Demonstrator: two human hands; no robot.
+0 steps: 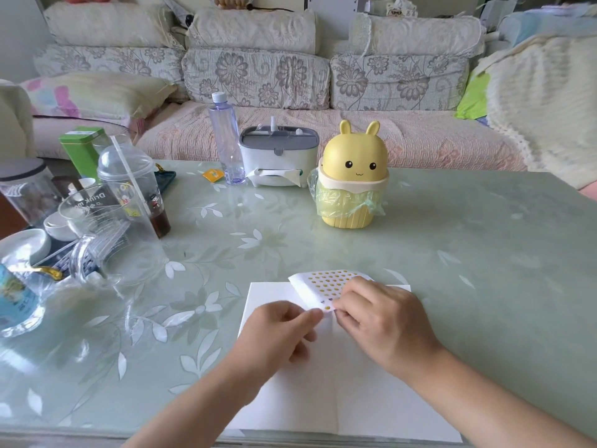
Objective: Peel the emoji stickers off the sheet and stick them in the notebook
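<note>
A pale green glass tabletop (468, 253) with a white flower pattern stands in front of a sofa (258, 76) with floral covers. Near its front edge lies the open notebook (339, 389), its white pages bare. Above the notebook's far part is the sticker sheet (326, 286), curled and dotted with rows of small yellow emoji. The left hand (277, 331) pinches the sheet's near edge with curled fingers (311, 315). The right hand (384, 321) meets it there, its fingers (347, 305) bent and nipping the same edge beside a yellow sticker. Further back stand a yellow rabbit-shaped bin (353, 176), a white tissue box (279, 156) and a clear bottle (226, 137). A dome-lidded cup (129, 176) stands to the left.
</note>
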